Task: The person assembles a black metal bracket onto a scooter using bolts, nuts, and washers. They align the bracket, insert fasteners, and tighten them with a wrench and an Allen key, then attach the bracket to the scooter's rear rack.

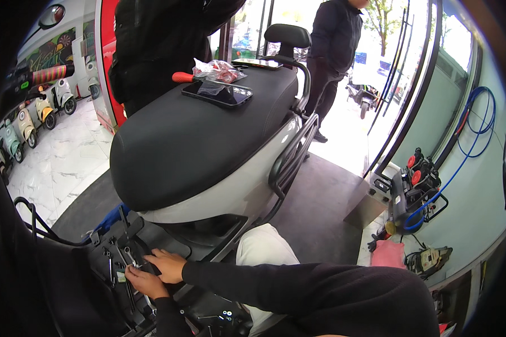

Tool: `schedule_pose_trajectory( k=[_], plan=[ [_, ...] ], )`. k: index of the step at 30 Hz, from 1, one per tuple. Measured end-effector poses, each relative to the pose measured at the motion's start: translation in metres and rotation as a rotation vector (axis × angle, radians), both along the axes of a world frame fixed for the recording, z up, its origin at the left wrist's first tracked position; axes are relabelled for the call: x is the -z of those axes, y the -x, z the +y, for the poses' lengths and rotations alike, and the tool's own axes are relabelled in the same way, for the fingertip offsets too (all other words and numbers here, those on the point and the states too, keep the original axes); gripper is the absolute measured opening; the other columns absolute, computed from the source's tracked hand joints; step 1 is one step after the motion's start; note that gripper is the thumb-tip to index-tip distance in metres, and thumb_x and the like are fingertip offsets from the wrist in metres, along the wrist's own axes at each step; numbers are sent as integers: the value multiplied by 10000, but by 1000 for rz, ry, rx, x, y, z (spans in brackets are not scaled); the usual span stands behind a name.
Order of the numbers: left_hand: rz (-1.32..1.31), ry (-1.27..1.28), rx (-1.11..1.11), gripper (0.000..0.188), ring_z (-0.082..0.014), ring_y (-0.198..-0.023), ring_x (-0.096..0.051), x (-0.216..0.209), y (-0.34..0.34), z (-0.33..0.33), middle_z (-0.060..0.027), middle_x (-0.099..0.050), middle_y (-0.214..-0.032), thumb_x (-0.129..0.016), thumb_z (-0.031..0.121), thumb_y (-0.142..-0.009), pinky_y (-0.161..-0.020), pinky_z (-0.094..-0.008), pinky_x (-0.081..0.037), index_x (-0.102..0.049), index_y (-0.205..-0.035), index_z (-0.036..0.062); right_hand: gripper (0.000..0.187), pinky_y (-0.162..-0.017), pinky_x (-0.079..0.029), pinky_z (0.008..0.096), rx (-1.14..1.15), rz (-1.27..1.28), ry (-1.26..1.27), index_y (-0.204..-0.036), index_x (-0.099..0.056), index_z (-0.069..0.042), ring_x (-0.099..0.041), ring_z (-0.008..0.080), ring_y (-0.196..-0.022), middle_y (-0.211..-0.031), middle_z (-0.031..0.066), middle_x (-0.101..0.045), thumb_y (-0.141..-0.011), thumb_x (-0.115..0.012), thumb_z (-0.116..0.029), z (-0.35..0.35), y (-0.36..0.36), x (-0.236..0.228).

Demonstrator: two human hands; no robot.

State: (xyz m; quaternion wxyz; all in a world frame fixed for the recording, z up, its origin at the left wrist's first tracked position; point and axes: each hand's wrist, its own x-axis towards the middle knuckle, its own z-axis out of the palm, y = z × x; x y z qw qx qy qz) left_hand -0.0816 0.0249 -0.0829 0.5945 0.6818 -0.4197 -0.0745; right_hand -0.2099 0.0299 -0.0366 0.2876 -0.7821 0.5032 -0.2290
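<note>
A scooter with a black seat (202, 135) and pale side panels stands before me. Below its seat front, both hands work in the dark footwell area. My left hand (147, 282) is closed, its fingertips pinched at the lower end of a shiny ring-ended wrench (130, 255). Just beside it, my right hand (167, 265) rests on a dark part with its fingers stretched out, holding nothing that shows. Another wrench (110, 261) lies to the left of my hands. What lies under my palms is hidden.
On the seat are a phone (222, 94), a red-handled tool (182, 77) and a plastic bag (218, 71). Two people in dark clothes stand beyond. Small hardware (226, 314) lies near my knee. An air compressor (413, 194) with blue hose (465, 160) stands right.
</note>
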Motion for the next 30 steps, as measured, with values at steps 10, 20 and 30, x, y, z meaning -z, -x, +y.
schedule_pose_trajectory(
  k=[10, 20, 30],
  plan=[
    [15, -30, -9, 390, -453, -1132, -652, -1, -1, 1, -285, -681, -1232, -448, 260, -1133, -962, -480, -505, -600, -1282, -68, 593, -1069, -484, 510, 71, -102, 80, -1466, -553, -73, -523, 411, -1331, -1428, 195, -518, -883, -662, -111, 4, -6, 3],
    [-29, -54, -29, 384, -440, -1101, -665, -2, -2, -1, -274, -686, -1222, -443, 260, -1136, -941, -476, -512, -610, -1275, -56, 624, -1092, -466, 516, 107, -187, 101, -1465, -535, -80, -527, 418, -1333, -1441, 195, -509, -859, -685, -82, 4, -9, 11],
    [12, -46, -12, 394, -446, -1111, -662, 2, -4, -2, -276, -688, -1222, -453, 271, -1133, -947, -476, -511, -604, -1292, -56, 589, -1047, -499, 510, 102, -138, 66, -1474, -504, -65, -554, 413, -1299, -1383, 189, -532, -899, -629, -58, 10, -12, 8]
  ],
)
